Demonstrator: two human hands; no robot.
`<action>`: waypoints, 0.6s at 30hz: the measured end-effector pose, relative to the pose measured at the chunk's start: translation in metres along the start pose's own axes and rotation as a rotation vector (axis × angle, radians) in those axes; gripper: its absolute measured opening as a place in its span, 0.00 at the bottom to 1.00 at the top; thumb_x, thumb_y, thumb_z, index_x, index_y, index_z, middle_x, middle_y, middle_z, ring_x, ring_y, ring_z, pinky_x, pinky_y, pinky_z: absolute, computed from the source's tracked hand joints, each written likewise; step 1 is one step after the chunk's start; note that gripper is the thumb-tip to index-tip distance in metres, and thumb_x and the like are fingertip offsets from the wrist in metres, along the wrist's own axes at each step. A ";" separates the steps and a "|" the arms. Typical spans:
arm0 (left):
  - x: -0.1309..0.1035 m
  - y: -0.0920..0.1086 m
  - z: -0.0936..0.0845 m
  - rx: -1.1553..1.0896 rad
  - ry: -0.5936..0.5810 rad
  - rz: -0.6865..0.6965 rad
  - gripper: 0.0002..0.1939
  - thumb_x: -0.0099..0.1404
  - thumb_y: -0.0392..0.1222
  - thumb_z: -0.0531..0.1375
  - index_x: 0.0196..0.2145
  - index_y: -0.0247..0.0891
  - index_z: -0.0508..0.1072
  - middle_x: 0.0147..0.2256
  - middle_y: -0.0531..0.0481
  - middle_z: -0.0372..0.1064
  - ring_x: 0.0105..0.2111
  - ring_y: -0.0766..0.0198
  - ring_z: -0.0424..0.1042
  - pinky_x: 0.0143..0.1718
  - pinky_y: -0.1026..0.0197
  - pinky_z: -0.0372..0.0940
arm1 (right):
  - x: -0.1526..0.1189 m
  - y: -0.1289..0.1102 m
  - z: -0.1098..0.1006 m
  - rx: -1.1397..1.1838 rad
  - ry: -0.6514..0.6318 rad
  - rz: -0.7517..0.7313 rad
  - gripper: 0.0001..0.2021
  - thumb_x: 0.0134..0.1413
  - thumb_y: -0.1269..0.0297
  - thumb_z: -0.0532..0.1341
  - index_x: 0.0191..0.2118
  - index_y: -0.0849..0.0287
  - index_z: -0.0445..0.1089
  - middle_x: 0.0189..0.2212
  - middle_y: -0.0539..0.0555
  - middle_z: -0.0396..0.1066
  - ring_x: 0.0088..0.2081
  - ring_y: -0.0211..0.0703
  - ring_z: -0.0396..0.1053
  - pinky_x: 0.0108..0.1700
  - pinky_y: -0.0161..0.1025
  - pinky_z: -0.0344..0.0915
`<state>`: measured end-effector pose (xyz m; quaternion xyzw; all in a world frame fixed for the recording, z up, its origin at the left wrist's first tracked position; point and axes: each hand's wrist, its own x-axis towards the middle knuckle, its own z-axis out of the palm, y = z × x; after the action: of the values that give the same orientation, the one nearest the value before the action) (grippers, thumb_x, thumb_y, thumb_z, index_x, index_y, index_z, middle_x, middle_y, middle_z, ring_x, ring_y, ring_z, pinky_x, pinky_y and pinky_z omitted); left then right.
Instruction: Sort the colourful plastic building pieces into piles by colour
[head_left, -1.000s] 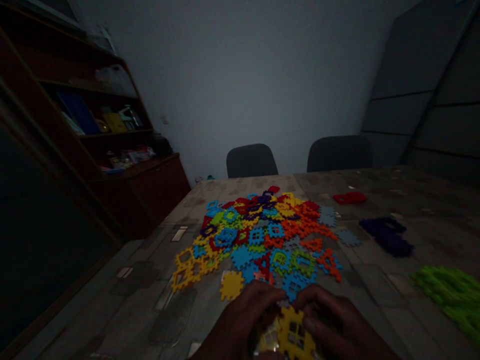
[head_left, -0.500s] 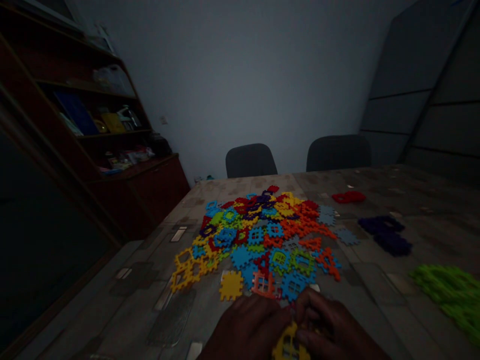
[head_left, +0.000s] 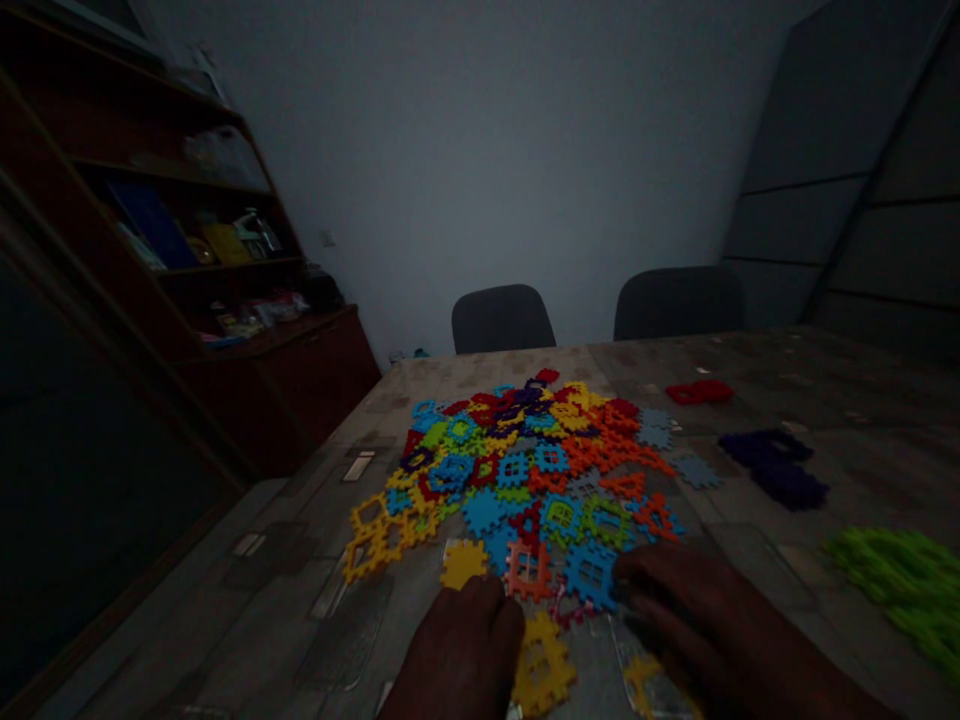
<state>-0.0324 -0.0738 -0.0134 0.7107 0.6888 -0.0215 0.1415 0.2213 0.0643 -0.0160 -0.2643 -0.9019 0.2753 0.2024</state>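
Note:
My left hand (head_left: 469,645) is closed at the near edge of the pile, its fingertips beside a flat yellow square piece (head_left: 464,564). Against its right side lies a yellow window piece (head_left: 543,665); whether the fingers grip it is hidden. My right hand (head_left: 694,615) has its fingers apart, by the right edge of a blue window piece (head_left: 591,573). Beneath it another yellow piece (head_left: 646,683) lies partly covered. An orange window piece (head_left: 527,570) sits between the hands, in front of the heap of mixed interlocking pieces (head_left: 517,440).
On the right of the table (head_left: 300,570) lie a red group (head_left: 701,392), a dark purple group (head_left: 776,465) and a bright green group (head_left: 904,590). Two dark chairs (head_left: 502,320) stand behind the table. Shelves (head_left: 247,265) are at the left.
My hands have moved apart, the right one farther right. The yellow window piece that was between them is now beside my left hand, and another yellow piece shows under my right hand.

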 end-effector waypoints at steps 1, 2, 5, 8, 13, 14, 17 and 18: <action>0.001 0.001 0.001 0.006 0.000 -0.002 0.24 0.65 0.59 0.70 0.48 0.39 0.76 0.49 0.40 0.74 0.47 0.42 0.74 0.47 0.45 0.69 | -0.003 0.004 -0.002 -0.026 -0.035 0.020 0.09 0.71 0.62 0.56 0.45 0.51 0.75 0.40 0.54 0.79 0.39 0.47 0.76 0.42 0.42 0.71; 0.002 0.001 0.001 0.006 0.000 0.001 0.23 0.65 0.58 0.70 0.49 0.39 0.76 0.50 0.40 0.75 0.47 0.42 0.74 0.47 0.46 0.69 | -0.006 0.006 -0.004 -0.043 -0.075 0.042 0.08 0.70 0.62 0.58 0.44 0.50 0.75 0.41 0.54 0.79 0.40 0.48 0.76 0.42 0.42 0.71; 0.003 0.000 0.002 -0.021 -0.020 0.017 0.28 0.63 0.61 0.71 0.52 0.39 0.75 0.52 0.38 0.74 0.48 0.42 0.73 0.48 0.45 0.69 | -0.016 0.009 -0.013 -0.047 -0.160 0.073 0.13 0.62 0.62 0.66 0.52 0.47 0.76 0.50 0.54 0.79 0.48 0.52 0.77 0.48 0.45 0.72; 0.003 -0.005 0.006 -0.063 0.015 0.045 0.29 0.64 0.59 0.70 0.55 0.41 0.73 0.55 0.39 0.73 0.51 0.43 0.72 0.52 0.46 0.69 | -0.021 0.011 -0.009 -0.029 -0.207 -0.008 0.22 0.53 0.60 0.73 0.55 0.45 0.76 0.52 0.54 0.79 0.50 0.56 0.76 0.51 0.46 0.71; 0.003 -0.011 0.022 -0.099 0.128 0.188 0.13 0.73 0.49 0.64 0.51 0.43 0.73 0.50 0.42 0.75 0.47 0.50 0.72 0.49 0.54 0.68 | -0.021 0.044 0.041 -0.124 -0.093 -0.123 0.04 0.54 0.61 0.70 0.36 0.49 0.76 0.34 0.52 0.77 0.34 0.49 0.71 0.34 0.40 0.64; 0.003 -0.011 0.023 -0.097 0.138 0.205 0.13 0.72 0.49 0.65 0.50 0.43 0.73 0.49 0.42 0.75 0.46 0.51 0.73 0.48 0.54 0.69 | -0.021 0.052 0.051 -0.153 -0.085 -0.150 0.04 0.54 0.62 0.69 0.36 0.49 0.76 0.34 0.52 0.77 0.33 0.48 0.70 0.32 0.40 0.62; -0.001 -0.009 0.015 -0.096 0.152 0.219 0.12 0.69 0.47 0.67 0.47 0.44 0.74 0.47 0.43 0.75 0.44 0.51 0.73 0.44 0.57 0.68 | -0.024 0.071 0.064 -0.155 -0.047 -0.198 0.05 0.52 0.67 0.68 0.36 0.49 0.76 0.34 0.53 0.78 0.33 0.50 0.70 0.32 0.42 0.59; -0.004 -0.009 0.007 -0.108 0.152 0.220 0.11 0.68 0.46 0.68 0.46 0.44 0.74 0.46 0.45 0.75 0.43 0.52 0.74 0.43 0.57 0.68 | -0.024 0.074 0.064 -0.116 -0.035 -0.198 0.06 0.52 0.67 0.68 0.36 0.49 0.76 0.34 0.53 0.79 0.34 0.50 0.70 0.32 0.42 0.60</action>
<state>-0.0402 -0.0788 -0.0209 0.7727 0.6157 0.0850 0.1287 0.2348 0.0777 -0.1152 -0.1803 -0.9414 0.2057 0.1972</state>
